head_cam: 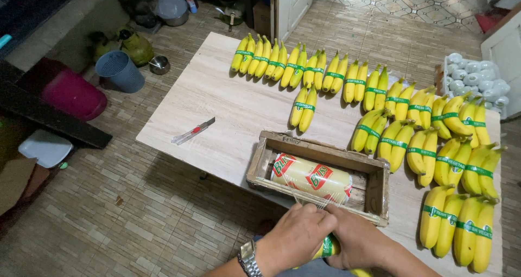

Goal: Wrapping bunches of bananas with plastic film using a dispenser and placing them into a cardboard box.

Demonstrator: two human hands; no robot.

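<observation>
while both hands are closing together at the near edge of the surface [217,100], the left hand [296,233] is curling shut over a banded pair of bananas [329,246], and the right hand [361,239] is clamping the same pair from the other side; fingers of both are wrapped tight, nothing else held. clear film is stretching from the roll of wrap [312,178], which is lying in the wooden box [320,174] just beyond the knuckles, down to the fruit under the hands.

judgement on technique: film is looking taut, so keeping steady tension while turning the pair should be giving a smooth wrap; letting the roll spin freely in the box should be preventing tearing; keeping the green band visible at mid-length seems sensible.

counts, left to right: one grey bin [120,71] standing on the floor, one utility knife [194,131] lying alone on the left part of the surface, one box, one roll. banded banana bundles [412,119] are lying across the far and right parts, mostly in twos; i am counting roughly twenty bundles, exact number uncertain where they overlap. one tray of pale round items [475,81] is sitting beyond the right edge.
</observation>
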